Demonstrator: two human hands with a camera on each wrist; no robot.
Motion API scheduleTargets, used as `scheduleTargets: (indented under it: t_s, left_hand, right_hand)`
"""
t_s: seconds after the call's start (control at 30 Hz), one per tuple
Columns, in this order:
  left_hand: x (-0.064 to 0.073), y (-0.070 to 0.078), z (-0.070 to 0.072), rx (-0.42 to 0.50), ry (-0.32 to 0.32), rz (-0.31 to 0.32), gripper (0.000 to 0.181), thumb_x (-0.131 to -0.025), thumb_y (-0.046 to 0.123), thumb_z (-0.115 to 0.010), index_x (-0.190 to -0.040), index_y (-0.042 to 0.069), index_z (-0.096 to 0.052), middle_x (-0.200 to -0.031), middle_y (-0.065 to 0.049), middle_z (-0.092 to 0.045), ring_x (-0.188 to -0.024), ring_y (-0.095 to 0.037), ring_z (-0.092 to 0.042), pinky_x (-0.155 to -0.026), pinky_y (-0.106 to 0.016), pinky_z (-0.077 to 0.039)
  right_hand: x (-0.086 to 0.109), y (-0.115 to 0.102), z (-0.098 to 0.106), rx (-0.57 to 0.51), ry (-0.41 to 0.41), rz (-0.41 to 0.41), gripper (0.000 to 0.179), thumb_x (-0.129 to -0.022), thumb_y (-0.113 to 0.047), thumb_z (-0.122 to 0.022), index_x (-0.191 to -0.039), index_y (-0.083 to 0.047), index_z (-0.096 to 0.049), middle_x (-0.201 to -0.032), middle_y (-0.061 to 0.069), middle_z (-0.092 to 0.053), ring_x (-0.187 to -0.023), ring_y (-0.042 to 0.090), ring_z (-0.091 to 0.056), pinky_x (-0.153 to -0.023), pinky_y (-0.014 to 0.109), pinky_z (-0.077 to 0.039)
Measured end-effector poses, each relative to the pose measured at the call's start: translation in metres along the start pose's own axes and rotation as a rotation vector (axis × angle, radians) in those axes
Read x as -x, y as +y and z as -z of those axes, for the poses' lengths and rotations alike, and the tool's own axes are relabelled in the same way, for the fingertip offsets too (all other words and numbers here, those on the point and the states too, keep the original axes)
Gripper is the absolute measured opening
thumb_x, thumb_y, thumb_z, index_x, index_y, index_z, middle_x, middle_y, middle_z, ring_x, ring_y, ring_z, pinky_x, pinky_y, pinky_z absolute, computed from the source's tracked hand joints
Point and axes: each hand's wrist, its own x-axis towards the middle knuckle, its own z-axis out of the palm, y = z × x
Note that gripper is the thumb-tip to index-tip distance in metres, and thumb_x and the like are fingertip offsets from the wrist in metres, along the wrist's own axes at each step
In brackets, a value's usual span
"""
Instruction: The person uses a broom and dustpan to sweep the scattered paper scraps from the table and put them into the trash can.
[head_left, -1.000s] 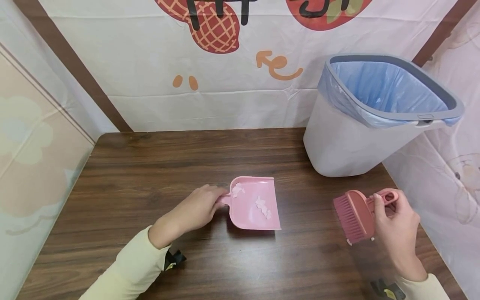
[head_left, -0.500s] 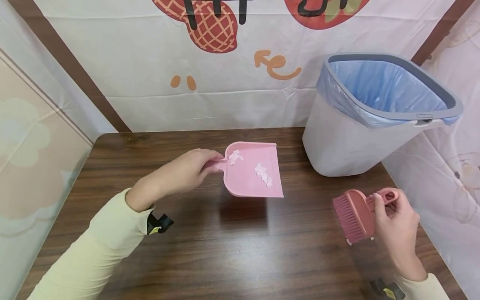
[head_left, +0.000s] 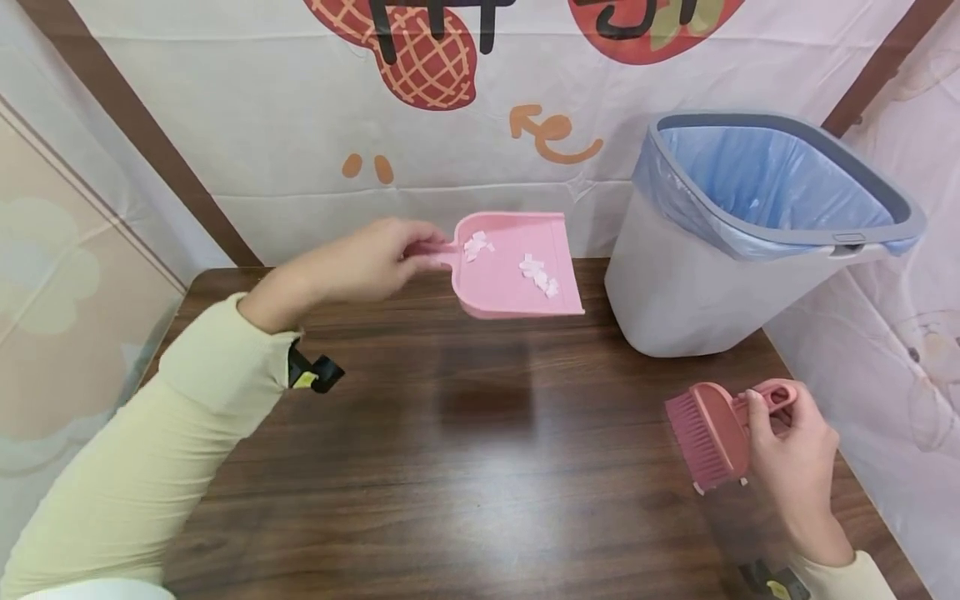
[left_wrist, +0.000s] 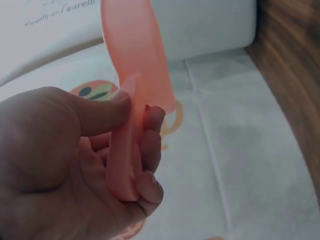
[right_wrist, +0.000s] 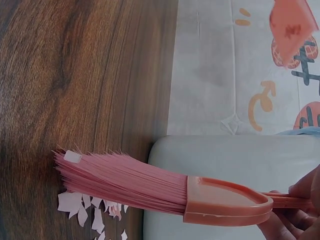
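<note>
My left hand grips the handle of a pink dustpan, which it holds raised above the table. Two small heaps of white paper scraps lie in the pan, one near the handle and one toward the front lip. In the left wrist view, thumb and fingers wrap the dustpan handle. At the right, my right hand holds a pink hand brush by its looped handle, bristles pointing left and down. One scrap clings to the bristles in the right wrist view, and several paper pieces lie beside them.
A white trash bin with a grey rim and blue liner stands at the table's back right. The dark wooden table ends at a printed cloth backdrop behind it.
My left hand has lifted the dustpan off the table and carried it up toward the back edge, with the scraps still in it. The right hand and brush have stayed in place.
</note>
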Motion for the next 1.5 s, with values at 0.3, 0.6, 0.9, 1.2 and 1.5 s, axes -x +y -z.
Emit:
scheduleTargets:
  t_s: [0.3, 0.6, 0.9, 1.2, 1.5]
  left_hand:
    - [-0.025, 0.022, 0.045, -0.080, -0.039, 0.018, 0.030, -0.106, 0.019, -0.055, -0.128, 0.001, -0.065, -0.109, -0.012, -0.069, -0.088, -0.022, -0.056, -0.081, -0.035, -0.046]
    - [-0.052, 0.045, 0.077, -0.116, -0.079, 0.059, 0.037, -0.107, 0.034, -0.051, -0.130, 0.008, -0.064, -0.103, -0.007, -0.059, -0.080, -0.019, -0.046, -0.068, -0.031, -0.039]
    - [-0.089, 0.072, 0.090, -0.141, -0.090, 0.035, 0.031, -0.107, 0.031, -0.051, -0.126, 0.011, -0.066, -0.101, -0.003, -0.052, -0.085, -0.015, -0.042, -0.062, -0.026, -0.035]
    - [-0.124, 0.099, 0.092, -0.191, -0.102, 0.068, 0.035, -0.107, 0.035, -0.049, -0.131, 0.015, -0.066, -0.099, 0.001, -0.051, -0.080, -0.011, -0.044, -0.066, -0.022, -0.040]
    - [-0.156, 0.128, 0.083, -0.356, -0.058, 0.013, 0.036, -0.106, 0.036, -0.051, -0.129, 0.014, -0.068, -0.100, 0.003, -0.053, -0.074, -0.008, -0.042, -0.062, -0.018, -0.040]
  right_hand:
    - [0.001, -0.001, -0.001, 0.019, 0.007, 0.032, 0.013, -0.093, -0.006, -0.071, -0.101, 0.003, -0.065, -0.083, -0.009, -0.062, -0.074, -0.024, -0.047, -0.066, 0.002, -0.037]
    - [-0.001, -0.002, -0.001, 0.018, 0.005, 0.020, 0.014, -0.093, -0.008, -0.070, -0.102, 0.002, -0.066, -0.083, -0.032, -0.050, -0.071, -0.022, -0.047, -0.064, 0.002, -0.036]
    - [-0.002, -0.003, 0.000, 0.033, -0.016, 0.022, 0.015, -0.094, -0.007, -0.069, -0.103, 0.004, -0.065, -0.089, 0.020, -0.070, -0.073, -0.027, -0.044, -0.064, 0.000, -0.035]
    - [-0.004, -0.004, 0.001, 0.031, -0.019, 0.038, 0.015, -0.094, -0.006, -0.069, -0.104, 0.005, -0.064, -0.090, 0.022, -0.070, -0.071, -0.028, -0.043, -0.062, -0.001, -0.035]
    - [-0.003, -0.003, 0.002, 0.017, -0.012, 0.019, 0.013, -0.093, -0.005, -0.070, -0.102, 0.004, -0.065, -0.082, -0.039, -0.048, -0.071, -0.026, -0.047, -0.063, -0.001, -0.037]
